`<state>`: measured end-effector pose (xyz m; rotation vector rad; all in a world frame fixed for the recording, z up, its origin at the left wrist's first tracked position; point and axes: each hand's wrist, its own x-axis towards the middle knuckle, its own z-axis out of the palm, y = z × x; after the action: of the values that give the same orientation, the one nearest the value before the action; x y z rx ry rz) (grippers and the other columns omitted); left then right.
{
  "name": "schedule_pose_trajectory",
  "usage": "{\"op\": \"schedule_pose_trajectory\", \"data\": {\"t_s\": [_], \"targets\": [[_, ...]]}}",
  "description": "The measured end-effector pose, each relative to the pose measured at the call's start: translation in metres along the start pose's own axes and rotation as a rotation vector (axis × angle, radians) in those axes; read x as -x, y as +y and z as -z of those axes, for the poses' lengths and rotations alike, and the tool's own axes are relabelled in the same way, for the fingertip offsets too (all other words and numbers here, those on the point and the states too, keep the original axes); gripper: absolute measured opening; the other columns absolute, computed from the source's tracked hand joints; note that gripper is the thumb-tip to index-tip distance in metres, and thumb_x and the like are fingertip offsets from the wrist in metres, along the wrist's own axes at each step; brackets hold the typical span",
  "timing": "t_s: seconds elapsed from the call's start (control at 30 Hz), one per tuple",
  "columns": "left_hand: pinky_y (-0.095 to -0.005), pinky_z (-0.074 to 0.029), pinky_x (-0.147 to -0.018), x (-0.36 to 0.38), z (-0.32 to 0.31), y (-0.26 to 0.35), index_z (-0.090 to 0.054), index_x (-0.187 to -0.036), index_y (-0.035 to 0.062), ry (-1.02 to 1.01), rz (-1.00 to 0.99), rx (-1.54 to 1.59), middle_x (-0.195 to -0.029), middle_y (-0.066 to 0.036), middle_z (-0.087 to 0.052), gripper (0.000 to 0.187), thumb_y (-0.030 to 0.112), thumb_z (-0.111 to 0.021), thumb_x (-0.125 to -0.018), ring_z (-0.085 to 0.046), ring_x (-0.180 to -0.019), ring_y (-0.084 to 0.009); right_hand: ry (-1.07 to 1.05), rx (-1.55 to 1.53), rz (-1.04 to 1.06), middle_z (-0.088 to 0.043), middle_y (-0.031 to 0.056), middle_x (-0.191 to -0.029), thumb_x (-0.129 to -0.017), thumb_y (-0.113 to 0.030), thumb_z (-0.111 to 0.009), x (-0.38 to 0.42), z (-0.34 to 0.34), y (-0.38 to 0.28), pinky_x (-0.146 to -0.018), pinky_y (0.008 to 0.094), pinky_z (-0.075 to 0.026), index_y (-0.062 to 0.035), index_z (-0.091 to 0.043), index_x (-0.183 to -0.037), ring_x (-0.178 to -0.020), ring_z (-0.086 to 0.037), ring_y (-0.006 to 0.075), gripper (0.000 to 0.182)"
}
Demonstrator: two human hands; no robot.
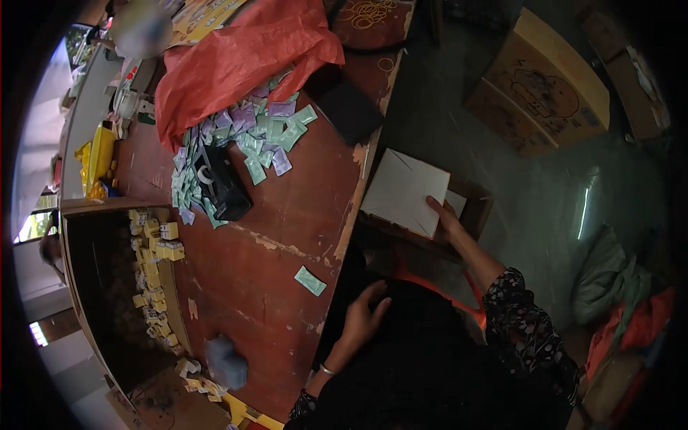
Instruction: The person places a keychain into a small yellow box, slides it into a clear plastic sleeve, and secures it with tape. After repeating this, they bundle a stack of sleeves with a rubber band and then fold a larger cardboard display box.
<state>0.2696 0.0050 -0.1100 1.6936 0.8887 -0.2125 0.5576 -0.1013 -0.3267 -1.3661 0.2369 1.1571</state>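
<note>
My right hand (446, 219) grips the right edge of a flat white cardboard piece (401, 188) with a brown edge, thumb on its top face. It is held beside the table's edge, overlapping an open brown carton (481, 215) below it. My left hand (364, 315) rests over my dark lap near the table edge, fingers loosely apart and holding nothing. Close by on the red-brown table (251, 287) lies a single green sachet (310, 281). Farther up, green and purple sachets (269, 132) spill in a heap from a red plastic bag (244, 68).
A black holder (222, 183) sits among the sachets, and a dark flat object (344, 106) lies nearby. At left, a large carton (97, 265) stands beside small yellow-and-white boxes (150, 287). Rubber bands (369, 14) lie at the far end. A printed carton (537, 89) is on the floor.
</note>
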Motion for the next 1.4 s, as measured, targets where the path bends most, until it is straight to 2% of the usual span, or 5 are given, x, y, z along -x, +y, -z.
{"op": "schedule_pose_trajectory", "data": {"t_s": [0.3, 0.37, 0.57, 1.07, 1.4], "targets": [[-0.0425, -0.056, -0.089, -0.055, -0.048, -0.006, -0.049, -0.141, -0.0039, -0.134, -0.396, -0.499, -0.145, -0.025, -0.052, 0.051, 0.006, -0.061, -0.093, -0.065, -0.116, -0.0398, 0.005, -0.063, -0.039, -0.063, 0.0111, -0.128, -0.091, -0.049, -0.075, -0.005, -0.007, -0.001, -0.091, 0.0402, -0.056, -0.0086, -0.043, -0.148, -0.114, -0.064, 0.0259, 0.077], [-0.051, -0.051, -0.097, -0.1, -0.075, -0.013, -0.044, -0.145, -0.0054, -0.086, -0.365, -1.013, -0.151, -0.024, -0.044, 0.056, 0.007, -0.056, -0.092, -0.059, -0.122, -0.0409, -0.051, -0.143, -0.022, -0.063, 0.0095, -0.126, -0.091, -0.048, -0.075, -0.008, -0.011, -0.002, -0.09, 0.0395, -0.056, -0.0084, -0.044, -0.148, -0.112, -0.064, 0.024, 0.076], [-0.0646, -0.033, -0.11, -0.153, -0.103, -0.059, -0.054, -0.138, -0.0042, 0.12, -0.373, -1.219, -0.15, -0.025, -0.045, 0.051, 0.018, -0.055, -0.092, -0.044, -0.136, -0.0392, -0.028, -0.166, 0.016, -0.064, 0.0096, -0.126, -0.093, -0.047, -0.073, -0.014, -0.01, 0.01, -0.092, 0.0387, -0.055, -0.0066, -0.042, -0.15, -0.114, -0.063, 0.0238, 0.076], [-0.0719, -0.026, -0.11, -0.167, -0.073, -0.078, -0.059, -0.132, 0.0045, -0.061, -0.234, -1.176, -0.141, -0.033, -0.05, 0.045, 0.026, -0.058, -0.092, -0.038, -0.137, -0.0529, 0.071, -0.104, 0.269, -0.055, 0.0168, -0.14, -0.09, -0.023, -0.08, -0.051, -0.033, 0.05, -0.102, 0.0452, -0.052, -0.0046, -0.029, -0.157, -0.125, -0.057, 0.0305, 0.086], [-0.0729, -0.031, -0.107, -0.163, -0.079, -0.081, -0.057, -0.135, 0.0017, 0.005, -0.228, -1.13, -0.142, -0.031, -0.05, 0.05, 0.03, -0.061, -0.093, -0.035, -0.143, -0.0501, 0.17, 0.151, 0.184, -0.05, 0.0237, -0.147, -0.089, -0.039, -0.079, -0.083, -0.062, 0.065, -0.104, 0.0432, -0.05, 0.0028, -0.027, -0.157, -0.13, -0.054, 0.0358, 0.095]]}}
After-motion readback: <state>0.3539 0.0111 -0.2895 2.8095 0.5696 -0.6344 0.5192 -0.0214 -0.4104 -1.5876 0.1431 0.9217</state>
